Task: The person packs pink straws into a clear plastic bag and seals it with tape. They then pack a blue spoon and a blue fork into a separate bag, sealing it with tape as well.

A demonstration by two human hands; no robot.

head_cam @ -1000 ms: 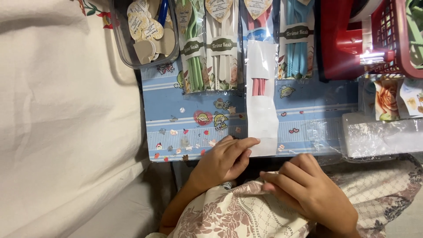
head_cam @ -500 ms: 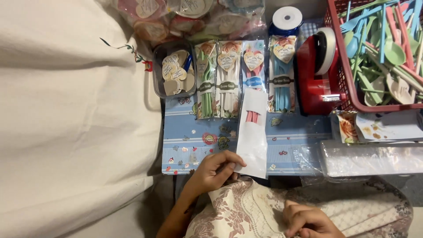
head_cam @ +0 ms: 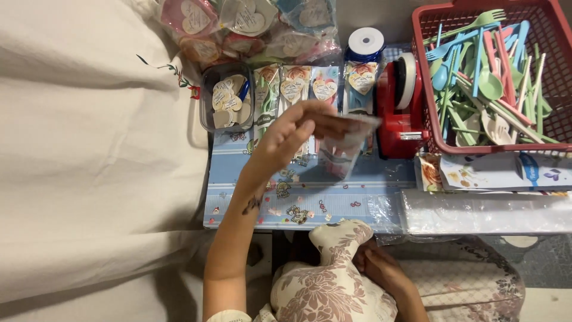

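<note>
A: What is the left hand [head_cam: 292,134] doing?

B: It is lifted above the middle of the small blue patterned table [head_cam: 238,209], and its fingers pinch a clear plastic packet [head_cam: 345,146] at the top. The packet is blurred and hangs down from the fingers, clear of the table, in front of the row of filled packets [head_cam: 304,89] along the far edge.

A: And the right hand [head_cam: 384,271]?

B: Low, at the near edge, resting against a flowered cushion [head_cam: 333,274] on the lap. The fingers look loosely curled; I cannot tell whether they hold anything.

A: What is around it?

B: A red tape dispenser [head_cam: 402,110] just right of the packet, a roll of blue ribbon [head_cam: 365,45] behind it, a clear tub of heart-shaped tags [head_cam: 229,101] at the far left corner, and a red basket [head_cam: 426,77] of pastel plastic cutlery [head_cam: 488,77] off the right side. A stack of clear bags [head_cam: 482,211] lies at the near right.

A: What could go wrong?

B: I would say the pinch is light and only at one end, so the packet could slip or tip out what is inside. It swings close to the dispenser and the standing row, so a careless sweep could knock those packets over or snag the film on the cutter.
</note>
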